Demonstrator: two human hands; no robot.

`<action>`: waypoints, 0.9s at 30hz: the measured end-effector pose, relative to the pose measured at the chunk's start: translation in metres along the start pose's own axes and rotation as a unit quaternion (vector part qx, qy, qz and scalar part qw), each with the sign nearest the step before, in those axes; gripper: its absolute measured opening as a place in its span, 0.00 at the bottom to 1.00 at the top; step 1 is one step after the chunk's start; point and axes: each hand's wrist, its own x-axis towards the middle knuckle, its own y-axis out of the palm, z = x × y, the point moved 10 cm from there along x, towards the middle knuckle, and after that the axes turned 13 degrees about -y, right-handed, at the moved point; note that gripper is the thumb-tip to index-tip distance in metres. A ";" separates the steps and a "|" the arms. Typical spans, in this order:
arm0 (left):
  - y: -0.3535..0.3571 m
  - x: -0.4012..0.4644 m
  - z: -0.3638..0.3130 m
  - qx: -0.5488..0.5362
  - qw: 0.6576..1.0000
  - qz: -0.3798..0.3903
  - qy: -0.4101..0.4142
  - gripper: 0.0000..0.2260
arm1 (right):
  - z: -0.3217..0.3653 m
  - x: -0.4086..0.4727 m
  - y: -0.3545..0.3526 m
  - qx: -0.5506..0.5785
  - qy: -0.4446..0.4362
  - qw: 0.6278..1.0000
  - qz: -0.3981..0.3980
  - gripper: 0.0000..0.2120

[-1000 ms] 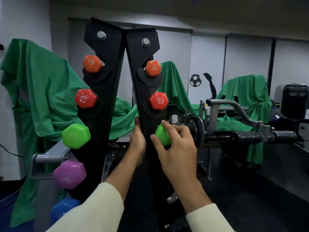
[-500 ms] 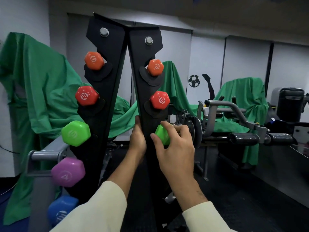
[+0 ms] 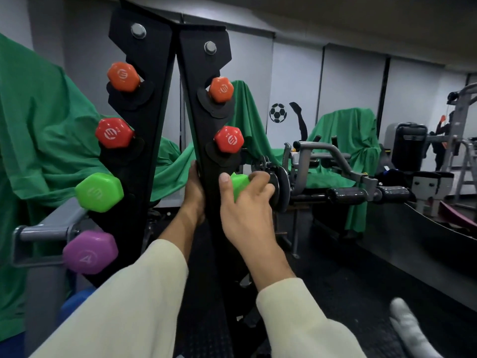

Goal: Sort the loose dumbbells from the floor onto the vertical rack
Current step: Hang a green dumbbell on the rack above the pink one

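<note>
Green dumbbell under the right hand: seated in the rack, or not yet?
Cannot tell. The right hand grips the green dumbbell against the rack, hiding its cradle.

Both hands [image 3: 246, 202] raised, fingers curled

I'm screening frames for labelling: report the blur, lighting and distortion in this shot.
Head view: dim room, floor nearly black; wide-angle bending leans the rack uprights apart; the pale object at bottom right is motion-smeared; the right hand and the green dumbbell in its grip are slightly soft; the left-side dumbbell heads read sharp.
</note>
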 end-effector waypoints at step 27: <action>-0.026 -0.033 0.017 0.194 0.977 -0.087 0.022 0.36 | 0.017 0.013 0.011 -0.200 -0.151 0.968 -0.008 0.23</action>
